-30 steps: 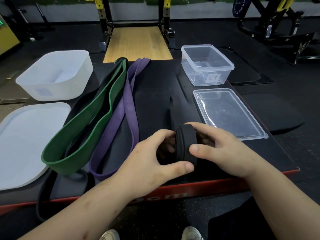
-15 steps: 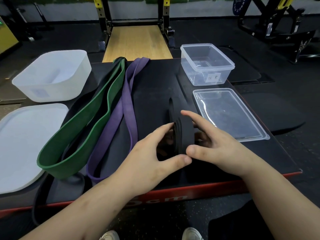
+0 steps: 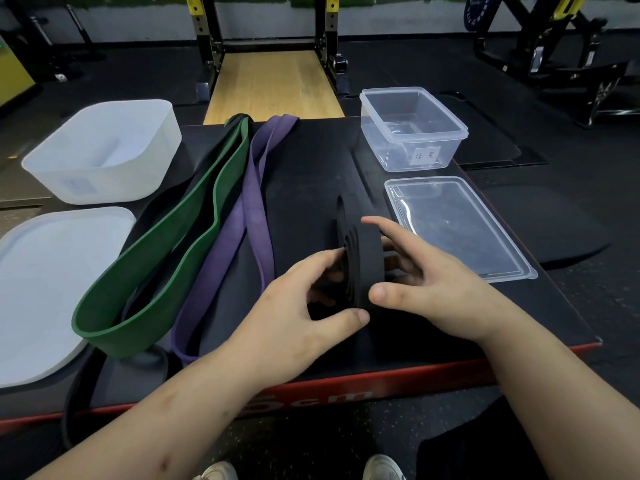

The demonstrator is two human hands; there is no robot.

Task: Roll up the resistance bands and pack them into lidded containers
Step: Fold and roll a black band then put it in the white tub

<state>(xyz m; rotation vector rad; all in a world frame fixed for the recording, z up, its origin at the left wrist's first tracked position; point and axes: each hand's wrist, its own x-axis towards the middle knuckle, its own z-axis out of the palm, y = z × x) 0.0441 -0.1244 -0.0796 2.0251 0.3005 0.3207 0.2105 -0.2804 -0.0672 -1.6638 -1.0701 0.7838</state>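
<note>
At frame left sat one frosted tub (image 3: 100, 150), then one matte green band (image 3: 166, 258) and one purple band (image 3: 249, 216) lay flat, at centre the left grip (image 3: 304, 313) and right grip (image 3: 426, 282) clamped the coiled black band (image 3: 363, 261) on the tabletop (image 3: 311, 174), and at right stood one clear rectangular box (image 3: 412, 133).

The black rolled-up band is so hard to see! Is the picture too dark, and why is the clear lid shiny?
Head view: the light is dim, and the black rubber band roll sits against a black platform top, so they blend; also head view: the flat clear plastic lid catches pale glare.
</note>
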